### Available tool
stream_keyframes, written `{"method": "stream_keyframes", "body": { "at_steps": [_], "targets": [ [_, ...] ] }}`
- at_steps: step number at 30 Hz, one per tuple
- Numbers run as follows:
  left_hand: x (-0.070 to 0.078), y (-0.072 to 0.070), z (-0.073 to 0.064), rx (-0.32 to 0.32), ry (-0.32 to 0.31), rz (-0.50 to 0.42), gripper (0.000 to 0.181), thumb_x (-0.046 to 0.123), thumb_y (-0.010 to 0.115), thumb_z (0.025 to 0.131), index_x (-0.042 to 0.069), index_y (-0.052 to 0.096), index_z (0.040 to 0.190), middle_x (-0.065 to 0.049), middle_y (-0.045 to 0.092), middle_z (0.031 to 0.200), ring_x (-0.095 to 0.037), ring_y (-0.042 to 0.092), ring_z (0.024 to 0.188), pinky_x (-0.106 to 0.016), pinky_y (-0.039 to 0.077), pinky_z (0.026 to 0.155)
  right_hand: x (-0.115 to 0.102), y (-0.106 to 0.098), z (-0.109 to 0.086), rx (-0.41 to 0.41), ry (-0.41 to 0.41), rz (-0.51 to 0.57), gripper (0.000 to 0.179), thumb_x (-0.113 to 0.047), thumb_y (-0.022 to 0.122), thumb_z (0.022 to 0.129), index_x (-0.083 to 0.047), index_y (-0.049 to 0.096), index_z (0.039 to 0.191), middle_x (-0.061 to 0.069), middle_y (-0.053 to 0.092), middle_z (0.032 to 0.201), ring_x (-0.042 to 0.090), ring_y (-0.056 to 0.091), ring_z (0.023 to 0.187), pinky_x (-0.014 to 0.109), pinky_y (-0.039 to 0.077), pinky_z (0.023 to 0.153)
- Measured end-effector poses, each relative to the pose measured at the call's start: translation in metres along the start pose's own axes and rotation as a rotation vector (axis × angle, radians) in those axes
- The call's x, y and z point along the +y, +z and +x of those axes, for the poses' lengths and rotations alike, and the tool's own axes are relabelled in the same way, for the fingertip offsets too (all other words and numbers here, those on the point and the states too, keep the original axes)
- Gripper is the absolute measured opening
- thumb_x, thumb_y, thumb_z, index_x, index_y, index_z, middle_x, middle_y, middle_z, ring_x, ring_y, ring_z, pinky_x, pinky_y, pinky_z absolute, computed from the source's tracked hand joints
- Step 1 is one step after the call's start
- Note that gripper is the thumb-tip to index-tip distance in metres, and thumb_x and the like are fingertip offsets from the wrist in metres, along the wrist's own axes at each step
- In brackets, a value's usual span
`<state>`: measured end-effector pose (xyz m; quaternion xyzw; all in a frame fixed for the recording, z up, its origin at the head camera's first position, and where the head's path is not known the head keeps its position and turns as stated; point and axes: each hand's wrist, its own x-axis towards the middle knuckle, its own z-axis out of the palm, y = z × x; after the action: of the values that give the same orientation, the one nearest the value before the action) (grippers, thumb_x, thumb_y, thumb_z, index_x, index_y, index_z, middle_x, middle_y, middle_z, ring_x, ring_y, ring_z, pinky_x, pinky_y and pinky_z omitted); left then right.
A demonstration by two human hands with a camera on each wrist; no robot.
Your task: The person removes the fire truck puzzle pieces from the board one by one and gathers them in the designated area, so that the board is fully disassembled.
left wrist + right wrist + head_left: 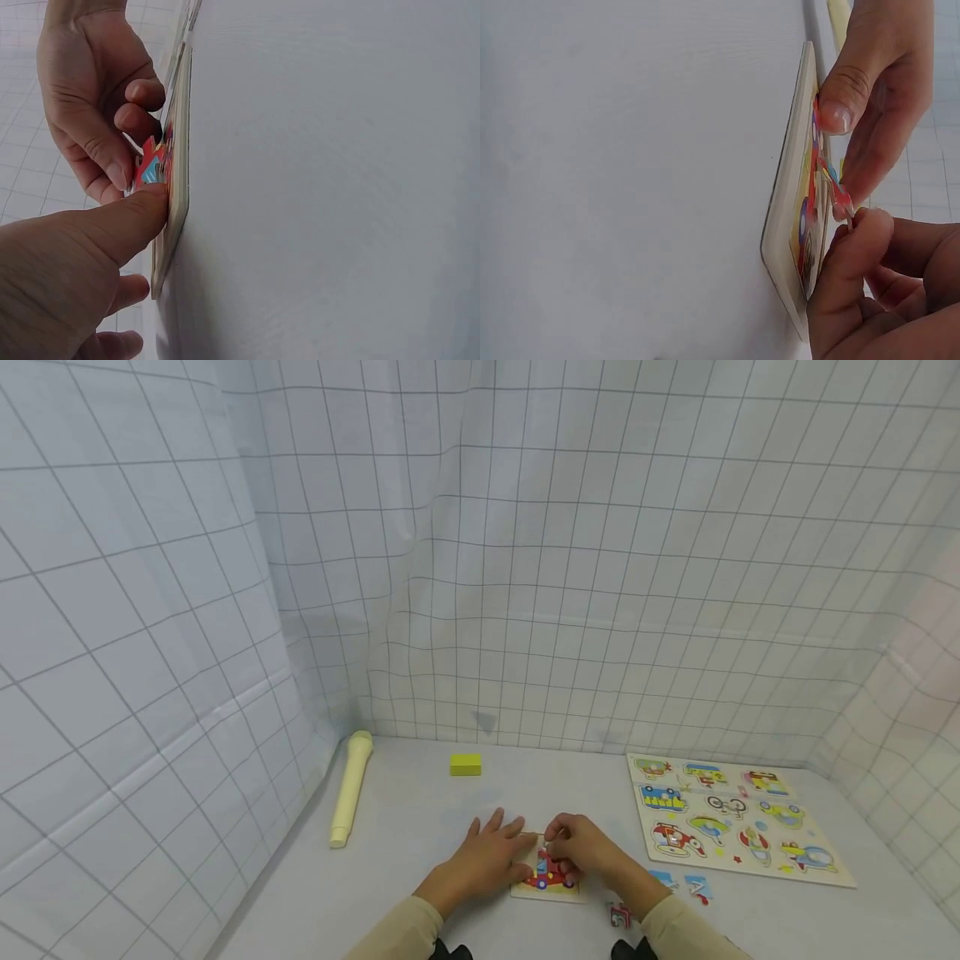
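A small wooden puzzle board (547, 896) with a red car picture lies flat on the table in front of the person. The left hand (483, 862) rests at its left side with fingers spread, its thumb (146, 214) pressing down on the picture. Over the board's upper right part, the right hand (585, 847) pinches a red and blue puzzle piece (838, 196) between thumb and forefinger. That piece stands tilted above the board, one end close to the car picture. Part of the picture is hidden beneath the hands.
Loose puzzle pieces lie right of the small board: a dark red one (619, 915) by the right forearm, and a blue one (699, 887) farther right. Beyond them is a large vehicle puzzle board (738, 860). A yellow block (466, 765) and a cream stick (348, 797) lie toward the back left.
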<state>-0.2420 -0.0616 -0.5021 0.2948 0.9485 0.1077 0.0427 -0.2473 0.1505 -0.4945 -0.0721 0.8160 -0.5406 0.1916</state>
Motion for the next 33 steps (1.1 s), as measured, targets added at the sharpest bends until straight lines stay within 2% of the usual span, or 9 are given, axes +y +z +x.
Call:
{"method": "stream_keyframes", "body": {
  "at_steps": [6,15,22,29,33],
  "targets": [
    [-0.001,0.002,0.002,-0.012,0.014,0.019,0.046,0.048,0.063,0.099,0.031,0.062,0.142,-0.002,0.050,0.155,-0.042,0.035,0.148,-0.071,0.032,0.110,0.003,-0.006,0.000,-0.008,-0.036,0.048,0.013,-0.007,0.063,0.096,0.001,0.060,0.107,0.004,0.057,0.079,0.013,0.043,0.058,0.023,0.033,0.048],
    [0.000,0.003,0.004,-0.015,0.014,0.034,0.046,0.048,0.062,0.099,0.031,0.063,0.141,0.000,0.049,0.156,-0.042,0.035,0.148,-0.070,0.032,0.110,0.009,-0.028,-0.013,-0.030,-0.041,0.134,0.021,-0.011,0.061,0.099,0.005,0.059,0.112,0.003,0.060,0.086,0.012,0.042,0.060,0.022,0.033,0.049],
    [0.002,0.003,0.002,-0.002,0.023,0.052,0.045,0.048,0.062,0.098,0.032,0.063,0.141,0.001,0.050,0.155,-0.042,0.036,0.148,-0.069,0.033,0.110,0.025,-0.055,-0.044,-0.051,0.000,0.179,0.027,-0.016,0.064,0.100,0.006,0.058,0.114,0.003,0.059,0.087,0.012,0.041,0.060,0.021,0.033,0.049],
    [0.001,0.002,-0.001,0.001,0.012,0.052,0.045,0.048,0.062,0.099,0.032,0.062,0.141,0.001,0.051,0.155,-0.042,0.036,0.147,-0.069,0.032,0.111,0.050,-0.088,-0.086,-0.011,0.078,0.150,0.021,-0.016,0.065,0.099,0.001,0.061,0.110,0.001,0.060,0.085,0.013,0.042,0.062,0.022,0.034,0.051],
    [-0.002,0.003,-0.002,-0.003,0.011,0.049,0.046,0.048,0.062,0.098,0.032,0.063,0.141,0.001,0.051,0.155,-0.043,0.036,0.147,-0.069,0.032,0.111,0.068,-0.099,-0.100,-0.004,0.107,0.117,0.018,-0.015,0.065,0.099,0.001,0.062,0.108,-0.001,0.062,0.085,0.013,0.042,0.061,0.023,0.035,0.051]
  ]
}}
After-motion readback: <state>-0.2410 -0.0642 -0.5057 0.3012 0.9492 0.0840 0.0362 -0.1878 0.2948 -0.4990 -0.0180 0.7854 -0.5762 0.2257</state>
